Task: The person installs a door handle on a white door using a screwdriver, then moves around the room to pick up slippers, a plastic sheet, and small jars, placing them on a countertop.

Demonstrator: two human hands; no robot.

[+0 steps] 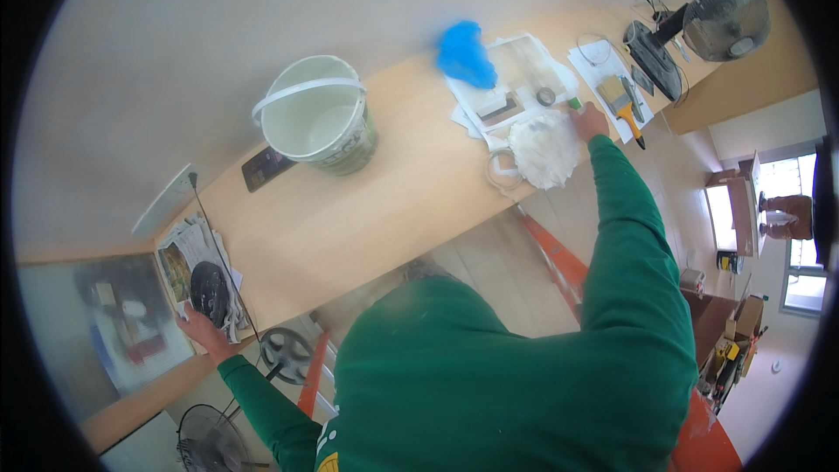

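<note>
Left hand [204, 333], eight o'clock, at newspapers [190, 240], likely limp, light: hold edges. Right hand [592, 121], two o'clock, beside soft-looking white bundle [546, 150]: cup it. Fingers, both: can't tell.

Left hand [204, 330]: fingertips indistinct at dark oval object [208, 290]; grip unclear. Right hand [590, 121]: hold unclear; green item [574, 103] there, too small to identify. Dark flat device [260, 172]: end hidden behind bucket [351, 147]. Lower fan [210, 446]: cut by bottom edge.
</note>
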